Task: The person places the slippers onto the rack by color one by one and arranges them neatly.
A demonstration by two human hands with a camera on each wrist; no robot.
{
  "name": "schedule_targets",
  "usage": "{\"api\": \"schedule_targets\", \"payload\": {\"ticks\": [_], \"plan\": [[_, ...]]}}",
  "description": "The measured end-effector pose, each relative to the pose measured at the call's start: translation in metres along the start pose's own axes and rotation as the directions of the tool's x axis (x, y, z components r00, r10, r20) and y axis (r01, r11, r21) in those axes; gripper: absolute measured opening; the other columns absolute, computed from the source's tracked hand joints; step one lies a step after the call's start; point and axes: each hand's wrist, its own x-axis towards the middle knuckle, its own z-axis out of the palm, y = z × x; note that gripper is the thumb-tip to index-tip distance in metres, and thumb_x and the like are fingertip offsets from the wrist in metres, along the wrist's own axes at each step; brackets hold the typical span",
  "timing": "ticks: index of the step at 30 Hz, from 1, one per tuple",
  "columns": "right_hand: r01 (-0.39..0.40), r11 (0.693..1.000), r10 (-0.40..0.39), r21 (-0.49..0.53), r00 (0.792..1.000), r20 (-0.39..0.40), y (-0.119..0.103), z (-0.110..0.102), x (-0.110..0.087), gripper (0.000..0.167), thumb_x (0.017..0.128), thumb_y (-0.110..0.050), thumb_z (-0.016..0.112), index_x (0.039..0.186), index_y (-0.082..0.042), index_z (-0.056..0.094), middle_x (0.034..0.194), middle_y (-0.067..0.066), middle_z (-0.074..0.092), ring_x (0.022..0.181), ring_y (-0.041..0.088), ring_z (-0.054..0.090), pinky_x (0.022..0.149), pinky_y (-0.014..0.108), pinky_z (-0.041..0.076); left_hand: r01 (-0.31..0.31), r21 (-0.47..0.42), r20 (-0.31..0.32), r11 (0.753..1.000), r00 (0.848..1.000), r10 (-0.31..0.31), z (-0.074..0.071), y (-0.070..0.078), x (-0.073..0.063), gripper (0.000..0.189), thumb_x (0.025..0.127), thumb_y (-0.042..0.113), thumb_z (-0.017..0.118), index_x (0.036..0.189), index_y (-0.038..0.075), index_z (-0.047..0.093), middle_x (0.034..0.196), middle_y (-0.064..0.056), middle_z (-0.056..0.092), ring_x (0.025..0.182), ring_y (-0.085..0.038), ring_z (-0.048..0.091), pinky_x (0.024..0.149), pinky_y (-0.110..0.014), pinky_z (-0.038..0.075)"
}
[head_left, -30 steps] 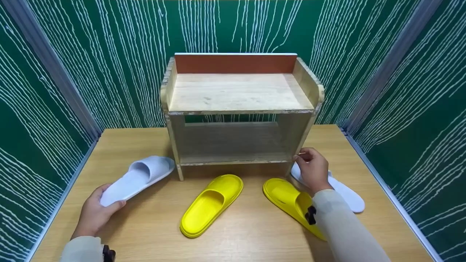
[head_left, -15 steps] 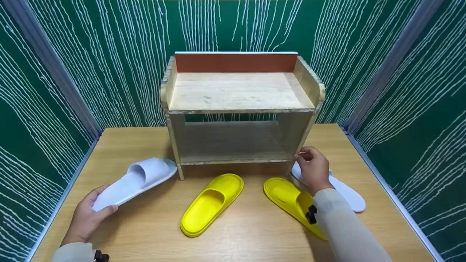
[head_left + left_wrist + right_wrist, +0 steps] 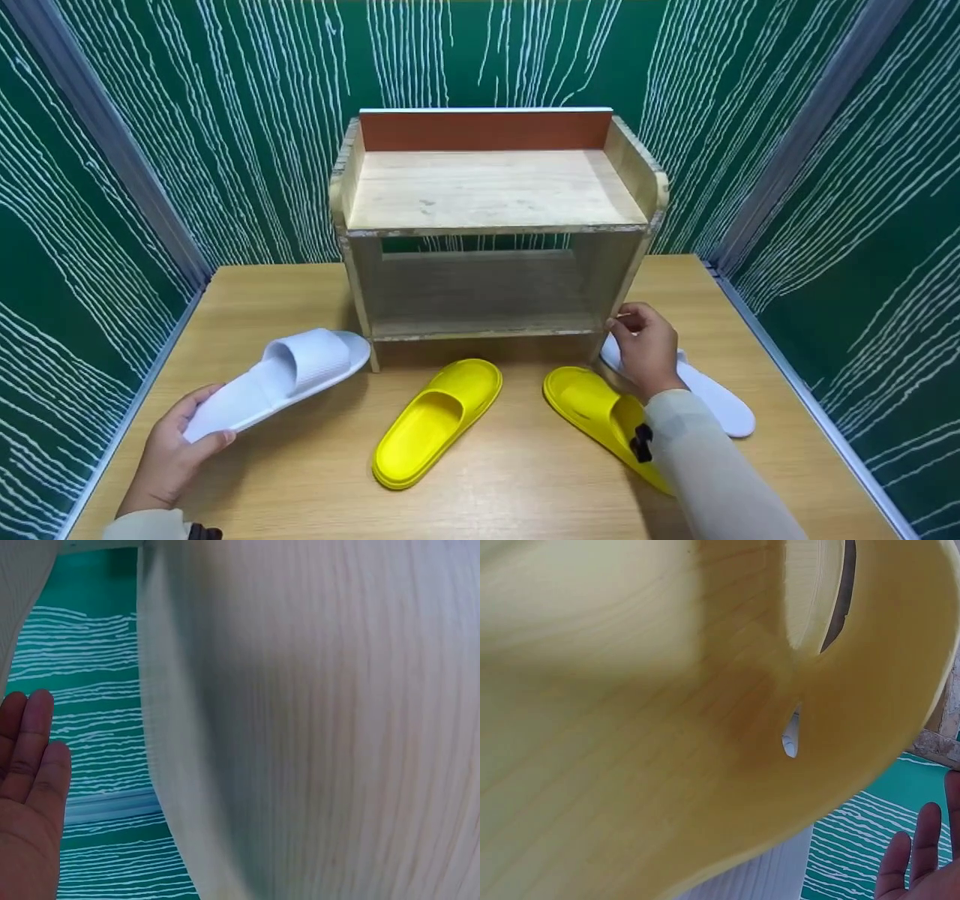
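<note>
In the head view, my left hand (image 3: 169,454) grips a white slipper (image 3: 311,364) by its heel, thumb along the near edge. Its toe appears right beside the shelf's left front leg; touching or apart, I cannot tell. My right hand (image 3: 649,349) pinches the right side panel's front edge on a small wooden shoe rack (image 3: 495,187), close to the lower shelf. Partly hidden under that hand lies a second white slipper (image 3: 712,401). Left wrist view: fingers (image 3: 37,754) at the left edge. Right wrist view: fingertips (image 3: 925,840) at lower right.
Two yellow slippers lie before the rack: the left yellow slipper (image 3: 435,427) fully visible, the right yellow slipper (image 3: 592,409) partly behind the right sleeve (image 3: 712,465). Green walls (image 3: 870,187) with white streaks enclose the wooden tabletop (image 3: 502,502) on the left, right and back.
My left hand has shifted left and slightly toward me, and the white slipper in it looks larger and lies at a slightly flatter angle. The right hand and rack stay put.
</note>
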Motion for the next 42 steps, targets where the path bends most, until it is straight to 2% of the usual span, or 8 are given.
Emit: {"api": "schedule_targets", "payload": {"ticks": [8, 17, 22, 25, 30, 32, 37, 42], "plan": [[-0.033, 0.999, 0.032, 0.041, 0.999, 0.025, -0.003, 0.0, -0.002, 0.026, 0.104, -0.017, 0.068, 0.13, -0.017, 0.065, 0.122, 0.007, 0.07, 0.113, 0.026, 0.064, 0.107, 0.044, 0.055, -0.034, 0.0, 0.029, 0.999, 0.999, 0.034, 0.004, 0.011, -0.011, 0.096, 0.087, 0.009, 0.082, 0.165, 0.006, 0.027, 0.172, -0.018, 0.026, 0.147, -0.042, 0.029, 0.123, -0.068, 0.023], [-0.023, 0.999, 0.023, 0.035, 1.0, 0.013, -0.002, -0.001, -0.001, 0.022, 0.105, -0.015, 0.067, 0.127, -0.015, 0.064, 0.119, 0.006, 0.07, 0.108, 0.025, 0.063, 0.105, 0.042, 0.056, -0.078, -0.012, 0.072, 0.997, 0.994, 0.078, 0.026, 0.037, -0.023, 0.098, 0.083, 0.018, 0.088, 0.164, 0.011, 0.033, 0.169, -0.013, 0.033, 0.143, -0.039, 0.038, 0.121, -0.062, 0.031], [-0.016, 0.999, 0.015, 0.041, 1.0, 0.027, -0.001, 0.0, -0.001, 0.021, 0.105, -0.016, 0.066, 0.126, -0.016, 0.063, 0.12, 0.006, 0.068, 0.109, 0.026, 0.062, 0.105, 0.041, 0.056, -0.155, 0.014, 0.077, 0.988, 0.985, 0.154, 0.038, 0.055, -0.027, 0.092, 0.083, 0.017, 0.087, 0.162, 0.013, 0.04, 0.165, -0.011, 0.042, 0.135, -0.032, 0.045, 0.115, -0.052, 0.043], [-0.008, 0.999, 0.007, 0.038, 1.0, 0.021, -0.001, 0.002, -0.001, 0.019, 0.105, -0.015, 0.067, 0.124, -0.016, 0.063, 0.12, 0.006, 0.068, 0.108, 0.025, 0.062, 0.103, 0.037, 0.057, -0.221, 0.04, 0.066, 0.974, 0.974, 0.218, 0.046, 0.067, -0.033, 0.087, 0.082, 0.016, 0.087, 0.158, 0.013, 0.046, 0.16, -0.012, 0.048, 0.128, -0.028, 0.049, 0.106, -0.039, 0.05], [0.009, 1.0, -0.009, 0.026, 1.0, -0.004, -0.001, 0.003, -0.002, 0.017, 0.104, -0.015, 0.068, 0.121, -0.013, 0.064, 0.117, 0.007, 0.069, 0.107, 0.024, 0.061, 0.099, 0.03, 0.055, -0.359, 0.039, 0.021, 0.933, 0.933, 0.358, 0.062, 0.089, -0.047, 0.08, 0.078, 0.009, 0.088, 0.151, 0.01, 0.055, 0.145, -0.012, 0.061, 0.113, -0.023, 0.057, 0.089, -0.025, 0.053], [0.003, 0.999, -0.003, 0.034, 1.0, -0.001, -0.002, 0.002, -0.003, 0.018, 0.104, -0.015, 0.068, 0.121, -0.013, 0.064, 0.117, 0.007, 0.068, 0.108, 0.024, 0.061, 0.101, 0.032, 0.054, -0.399, 0.034, 0.008, 0.916, 0.917, 0.399, 0.068, 0.098, -0.053, 0.077, 0.078, 0.007, 0.088, 0.149, 0.009, 0.057, 0.141, -0.012, 0.063, 0.109, -0.023, 0.058, 0.087, -0.026, 0.054], [-0.029, 0.998, 0.028, 0.053, 0.999, 0.027, -0.002, -0.001, -0.004, 0.019, 0.105, -0.016, 0.066, 0.124, -0.016, 0.063, 0.121, 0.006, 0.066, 0.112, 0.026, 0.06, 0.108, 0.041, 0.053, -0.439, 0.023, 0.009, 0.898, 0.898, 0.439, 0.079, 0.119, -0.064, 0.076, 0.078, 0.008, 0.089, 0.148, 0.01, 0.058, 0.142, -0.01, 0.063, 0.111, -0.027, 0.057, 0.089, -0.03, 0.056], [-0.041, 0.998, 0.039, 0.054, 0.999, 0.037, -0.001, -0.003, -0.003, 0.021, 0.105, -0.016, 0.066, 0.126, -0.017, 0.062, 0.122, 0.005, 0.066, 0.112, 0.027, 0.06, 0.109, 0.042, 0.053, -0.473, 0.014, -0.008, 0.881, 0.881, 0.473, 0.087, 0.139, -0.074, 0.076, 0.078, 0.007, 0.089, 0.147, 0.009, 0.058, 0.14, -0.009, 0.065, 0.11, -0.028, 0.058, 0.089, -0.031, 0.057]]}}
